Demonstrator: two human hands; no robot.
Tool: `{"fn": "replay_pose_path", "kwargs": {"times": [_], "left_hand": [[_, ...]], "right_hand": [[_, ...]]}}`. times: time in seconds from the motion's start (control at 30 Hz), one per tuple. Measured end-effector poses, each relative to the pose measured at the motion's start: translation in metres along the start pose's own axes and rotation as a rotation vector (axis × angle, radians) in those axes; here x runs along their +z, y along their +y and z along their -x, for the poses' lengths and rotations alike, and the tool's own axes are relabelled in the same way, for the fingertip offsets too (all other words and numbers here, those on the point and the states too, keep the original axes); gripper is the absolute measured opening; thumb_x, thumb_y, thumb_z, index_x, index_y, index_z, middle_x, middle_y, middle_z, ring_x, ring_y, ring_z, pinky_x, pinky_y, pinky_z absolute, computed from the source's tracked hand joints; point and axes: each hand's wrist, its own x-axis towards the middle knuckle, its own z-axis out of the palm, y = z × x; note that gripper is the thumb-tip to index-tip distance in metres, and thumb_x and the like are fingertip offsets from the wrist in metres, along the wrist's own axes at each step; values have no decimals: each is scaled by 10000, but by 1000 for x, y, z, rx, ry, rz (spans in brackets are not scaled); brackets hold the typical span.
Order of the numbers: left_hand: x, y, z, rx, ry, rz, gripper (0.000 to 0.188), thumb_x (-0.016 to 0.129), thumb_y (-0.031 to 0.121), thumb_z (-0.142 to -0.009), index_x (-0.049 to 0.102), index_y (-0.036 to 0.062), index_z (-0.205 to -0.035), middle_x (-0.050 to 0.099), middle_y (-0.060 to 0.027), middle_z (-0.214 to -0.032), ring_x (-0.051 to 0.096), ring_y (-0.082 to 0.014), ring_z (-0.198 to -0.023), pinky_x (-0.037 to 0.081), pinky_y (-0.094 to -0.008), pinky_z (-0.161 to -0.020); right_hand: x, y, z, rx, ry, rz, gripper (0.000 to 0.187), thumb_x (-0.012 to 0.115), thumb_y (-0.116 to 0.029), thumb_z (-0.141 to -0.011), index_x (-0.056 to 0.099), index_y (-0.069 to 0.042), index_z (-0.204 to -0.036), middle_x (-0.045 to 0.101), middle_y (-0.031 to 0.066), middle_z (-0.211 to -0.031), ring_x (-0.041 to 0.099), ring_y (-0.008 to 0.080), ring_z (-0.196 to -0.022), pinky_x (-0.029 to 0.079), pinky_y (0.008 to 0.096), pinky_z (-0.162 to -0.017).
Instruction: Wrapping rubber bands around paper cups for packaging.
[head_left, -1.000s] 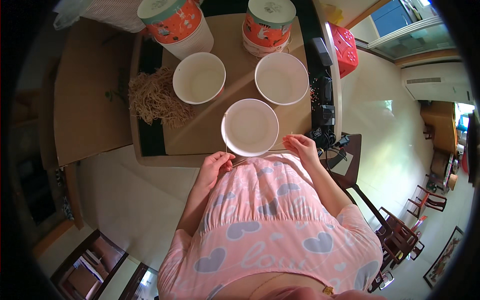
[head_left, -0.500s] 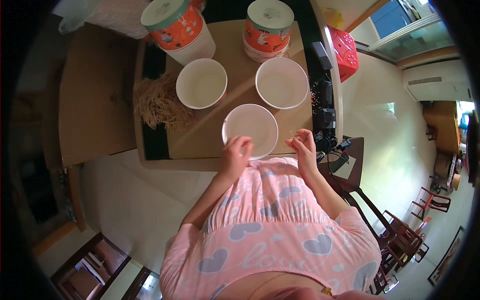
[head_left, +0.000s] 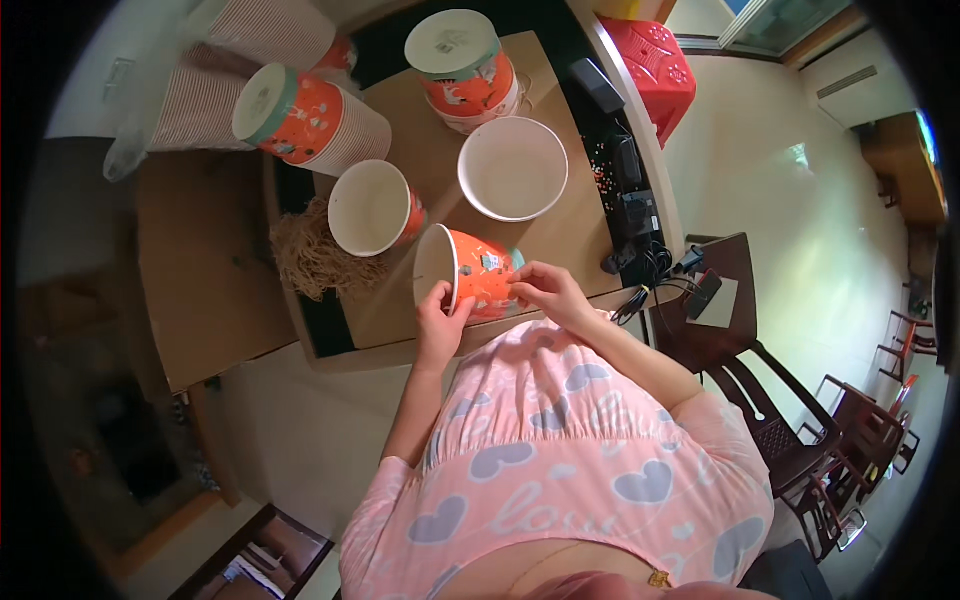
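A round paper tub (head_left: 487, 272), orange-printed outside and white inside, lies tipped at the table's front edge with its mouth toward the left. My left hand (head_left: 440, 318) grips its rim, thumb outside and fingers inside. Against the printed wall near the base, my right hand (head_left: 548, 292) has its fingertips pinched together; anything between them is too small to make out. Farther back stand two open tubs, a left tub (head_left: 368, 207) and a right tub (head_left: 513, 170). A tangled bundle of tan strings (head_left: 318, 252) lies beside the left one.
Cardboard (head_left: 585, 255) covers the tabletop. Nested tubs form a leaning stack (head_left: 340, 125) and a back stack (head_left: 465, 80); more sit in plastic at far left. Black adapters (head_left: 597, 87), cables (head_left: 655, 268) and tiny beads line the right edge. A red stool (head_left: 655, 75) and dark chair (head_left: 715, 275) stand beyond.
The front tub has gone from upright to tipped, its printed side now showing. My left hand has taken its rim, and my right hand has moved left onto its wall. The view has turned slightly.
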Motion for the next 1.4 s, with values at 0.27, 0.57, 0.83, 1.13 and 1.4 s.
{"fn": "replay_pose_path", "kwargs": {"times": [0.27,0.57,0.83,1.13,1.4], "left_hand": [[18,17,12,-155,-62,407,186,621,-43,-822,569,-29,-1000,647,-68,-932,613,-106,-786,498,-237,-716],[40,13,7,-122,143,409,230,617,-56,-774,562,-10,-993,625,-55,-936,596,-100,-821,487,-235,-725],[33,10,-8,-160,87,419,208,648,-46,-788,566,-17,-977,626,-49,-925,591,-91,-814,488,-229,-742],[41,10,-10,-228,-58,653,240,668,-59,-787,566,-13,-999,626,-50,-914,602,-108,-825,505,-231,-764],[47,14,-13,-206,-77,647,255,682,-41,-782,575,2,-1009,628,-29,-907,593,-93,-819,495,-221,-767]], "right_hand": [[-5,0,-18,-7,-51,138,111,625,-104,-881,596,1,-896,616,13,-791,581,61,-721,483,218,-639],[-4,8,-19,-97,-129,171,106,639,-91,-859,591,-2,-890,613,43,-825,587,111,-788,492,265,-704],[0,11,-18,-406,-66,356,123,641,-24,-796,587,-21,-906,598,103,-848,603,225,-806,484,333,-729],[-8,9,-11,-294,-38,383,103,614,-15,-844,584,-11,-942,613,82,-905,609,179,-856,500,306,-782],[-13,-13,13,-124,-396,300,82,562,-106,-892,565,-25,-899,634,67,-835,600,145,-781,495,289,-710]]}}
